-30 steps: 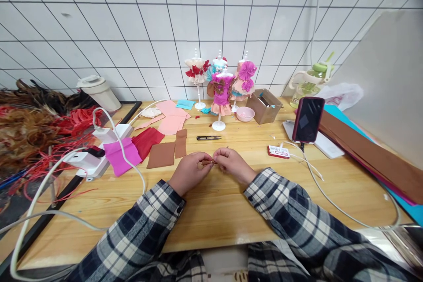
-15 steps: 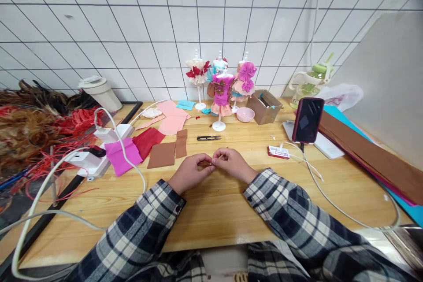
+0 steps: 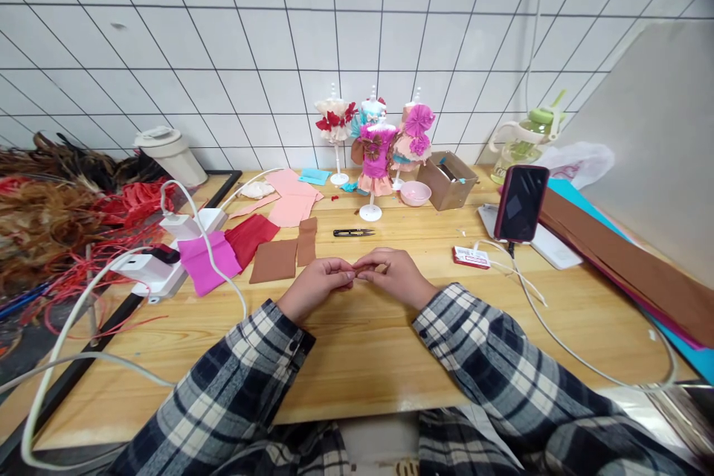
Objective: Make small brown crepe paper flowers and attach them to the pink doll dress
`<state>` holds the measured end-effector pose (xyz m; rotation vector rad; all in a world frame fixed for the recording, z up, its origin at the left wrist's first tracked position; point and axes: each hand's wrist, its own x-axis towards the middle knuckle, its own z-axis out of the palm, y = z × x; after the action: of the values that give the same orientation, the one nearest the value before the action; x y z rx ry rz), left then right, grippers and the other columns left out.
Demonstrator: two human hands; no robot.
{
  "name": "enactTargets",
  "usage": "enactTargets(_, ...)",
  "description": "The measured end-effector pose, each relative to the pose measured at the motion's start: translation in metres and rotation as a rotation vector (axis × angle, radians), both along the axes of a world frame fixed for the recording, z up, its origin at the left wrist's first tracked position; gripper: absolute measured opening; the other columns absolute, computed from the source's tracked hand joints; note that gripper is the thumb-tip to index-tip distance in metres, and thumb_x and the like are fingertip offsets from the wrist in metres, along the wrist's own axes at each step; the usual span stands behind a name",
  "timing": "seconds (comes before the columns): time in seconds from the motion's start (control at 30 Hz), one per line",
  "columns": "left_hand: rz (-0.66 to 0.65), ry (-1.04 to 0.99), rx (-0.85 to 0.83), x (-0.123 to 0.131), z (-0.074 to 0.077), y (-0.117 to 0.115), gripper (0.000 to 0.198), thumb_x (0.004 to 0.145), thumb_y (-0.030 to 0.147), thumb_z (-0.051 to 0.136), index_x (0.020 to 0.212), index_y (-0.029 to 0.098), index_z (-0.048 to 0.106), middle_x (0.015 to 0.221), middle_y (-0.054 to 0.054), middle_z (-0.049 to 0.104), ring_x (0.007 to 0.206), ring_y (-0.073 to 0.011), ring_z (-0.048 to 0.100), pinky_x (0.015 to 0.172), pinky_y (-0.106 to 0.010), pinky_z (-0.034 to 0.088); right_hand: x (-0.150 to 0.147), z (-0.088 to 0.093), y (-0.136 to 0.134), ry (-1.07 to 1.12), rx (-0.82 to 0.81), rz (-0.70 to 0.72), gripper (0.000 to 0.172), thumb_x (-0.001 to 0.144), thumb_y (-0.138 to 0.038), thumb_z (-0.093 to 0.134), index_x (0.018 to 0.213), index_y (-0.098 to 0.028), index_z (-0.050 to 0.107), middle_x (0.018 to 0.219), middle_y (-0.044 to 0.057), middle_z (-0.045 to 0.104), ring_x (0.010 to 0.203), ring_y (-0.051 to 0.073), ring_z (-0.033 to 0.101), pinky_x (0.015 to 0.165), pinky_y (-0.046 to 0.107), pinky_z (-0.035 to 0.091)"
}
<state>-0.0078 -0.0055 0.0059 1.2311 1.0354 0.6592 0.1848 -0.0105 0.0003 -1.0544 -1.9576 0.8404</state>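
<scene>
My left hand [image 3: 320,285] and my right hand [image 3: 397,277] meet at the fingertips over the front middle of the table. Both are closed in a pinch; a small brown bit shows between them, too small to make out. Beyond them lie black thread snips [image 3: 354,233]. Left of my left hand are a brown square [image 3: 273,261] and a narrower brown piece [image 3: 306,242]. Behind the snips stands a small dress form [image 3: 377,156] in a magenta top with a brown bow and a pink skirt.
More dress forms [image 3: 337,123], a pink bowl [image 3: 415,194] and a cardboard box [image 3: 453,182] stand behind. Red cloth [image 3: 252,240], magenta cloth [image 3: 209,264] and a power strip [image 3: 161,275] with cables lie left. On the right are a phone [image 3: 522,204] and a small red-white box [image 3: 471,257].
My left hand has tilted slightly and its finger gap has narrowed. The fingers of my right hand have flattened, and a brown bit now shows at them. The view has shifted a little.
</scene>
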Motion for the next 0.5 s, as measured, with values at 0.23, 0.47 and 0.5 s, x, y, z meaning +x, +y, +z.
enactTargets(0.23, -0.086, 0.073, 0.042, -0.006, 0.004, 0.002, 0.039, 0.068, 0.043, 0.07, 0.092, 0.012, 0.069, 0.08, -0.006, 0.069, 0.075, -0.0168, 0.059, 0.074, -0.029, 0.042, 0.002, -0.002, 0.002, 0.087, -0.074, 0.017, 0.009, 0.077, -0.025, 0.067, 0.083, -0.022, 0.075, 0.079, 0.003, 0.069, 0.072, 0.012, 0.062, 0.066, 0.023, 0.047)
enactTargets(0.47, -0.217, 0.124, 0.184, -0.004, 0.015, -0.002, 0.037, 0.077, 0.048, 0.061, 0.087, 0.014, 0.071, 0.09, -0.006, 0.072, 0.088, -0.0194, 0.061, 0.086, -0.029, 0.043, -0.005, -0.008, 0.0, 0.18, 0.009, -0.015, 0.017, 0.074, -0.037, 0.07, 0.08, -0.022, 0.075, 0.079, 0.002, 0.053, 0.061, 0.009, 0.048, 0.05, 0.021, 0.039)
enactTargets(0.5, -0.209, 0.102, 0.172, -0.004, 0.015, -0.003, 0.036, 0.076, 0.048, 0.062, 0.086, 0.015, 0.072, 0.09, -0.006, 0.072, 0.089, -0.0195, 0.062, 0.087, -0.03, 0.043, -0.005, -0.008, -0.001, 0.201, -0.014, -0.003, 0.019, 0.075, -0.039, 0.07, 0.082, -0.022, 0.075, 0.08, 0.002, 0.052, 0.062, 0.01, 0.048, 0.051, 0.022, 0.04)
